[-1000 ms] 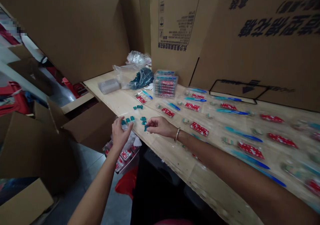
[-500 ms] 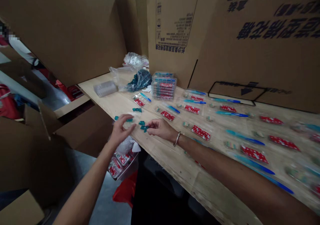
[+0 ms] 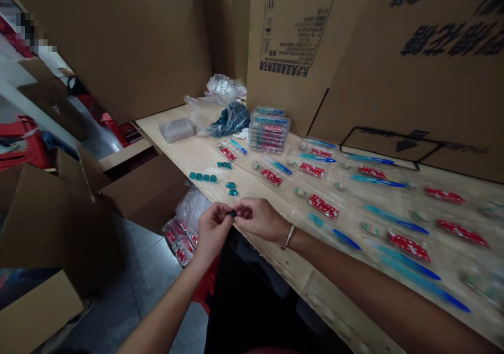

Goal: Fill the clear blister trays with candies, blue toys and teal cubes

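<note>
My left hand (image 3: pixel 211 231) and my right hand (image 3: pixel 258 217) meet at the near edge of the wooden table (image 3: pixel 275 259). Both pinch one small teal piece (image 3: pixel 233 214) between their fingertips. More small teal pieces (image 3: pixel 203 177) lie in a row on the table just beyond, with two others (image 3: pixel 232 188) closer to my hands. A silver bracelet sits on my right wrist.
Clear packets with red cards (image 3: pixel 324 206) and blue pens (image 3: pixel 380 217) cover the table to the right. A stack of clear cases (image 3: pixel 270 131), a bag of teal pieces (image 3: pixel 232 118) and a clear tub (image 3: pixel 177 129) stand at the far end. Big cardboard boxes (image 3: pixel 394 54) wall the back. Open cartons (image 3: pixel 47 212) sit on the floor left.
Both hands drew back from the teal pieces on the table toward me and came together, now pinching one teal piece between them. The view shifted slightly right.
</note>
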Action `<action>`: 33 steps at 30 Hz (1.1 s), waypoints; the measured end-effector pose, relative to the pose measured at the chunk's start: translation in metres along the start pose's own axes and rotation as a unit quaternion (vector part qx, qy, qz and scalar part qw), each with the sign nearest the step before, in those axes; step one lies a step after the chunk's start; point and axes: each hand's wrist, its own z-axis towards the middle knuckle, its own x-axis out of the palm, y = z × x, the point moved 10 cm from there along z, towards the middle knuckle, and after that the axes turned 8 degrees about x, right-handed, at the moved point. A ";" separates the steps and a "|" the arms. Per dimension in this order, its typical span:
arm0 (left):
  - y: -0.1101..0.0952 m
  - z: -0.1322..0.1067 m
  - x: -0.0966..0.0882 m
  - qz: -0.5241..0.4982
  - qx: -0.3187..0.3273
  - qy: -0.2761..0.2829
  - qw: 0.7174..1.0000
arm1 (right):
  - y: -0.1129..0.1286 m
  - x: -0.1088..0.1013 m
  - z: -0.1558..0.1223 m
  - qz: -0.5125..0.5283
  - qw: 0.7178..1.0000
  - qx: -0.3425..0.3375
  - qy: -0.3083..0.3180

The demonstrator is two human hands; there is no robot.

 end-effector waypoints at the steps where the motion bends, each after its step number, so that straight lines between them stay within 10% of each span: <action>1: 0.006 -0.002 0.004 -0.049 -0.040 0.000 0.998 | -0.002 0.002 0.000 0.051 0.998 0.003 0.023; 9: 0.021 0.010 0.007 -0.076 -0.081 0.080 0.991 | -0.014 0.009 0.021 0.148 0.986 -0.006 0.076; 12: 0.039 0.042 -0.042 -0.007 -0.064 -0.004 0.998 | 0.000 0.005 0.057 -0.063 0.996 -0.055 0.004; 14: 0.040 0.067 -0.091 0.093 -0.018 -0.135 0.986 | 0.010 0.002 0.087 -0.236 0.966 -0.083 -0.065; 17: 0.048 0.099 -0.125 0.172 -0.001 -0.191 0.966 | 0.013 0.010 0.124 -0.343 0.932 -0.094 -0.073; 27: 0.082 0.118 -0.124 0.078 -0.086 -0.174 0.978 | 0.006 0.034 0.135 -0.412 0.904 -0.110 -0.023; 33: 0.056 0.099 -0.117 -0.058 -0.140 -0.167 0.974 | 0.024 0.031 0.113 -0.397 0.906 -0.142 -0.039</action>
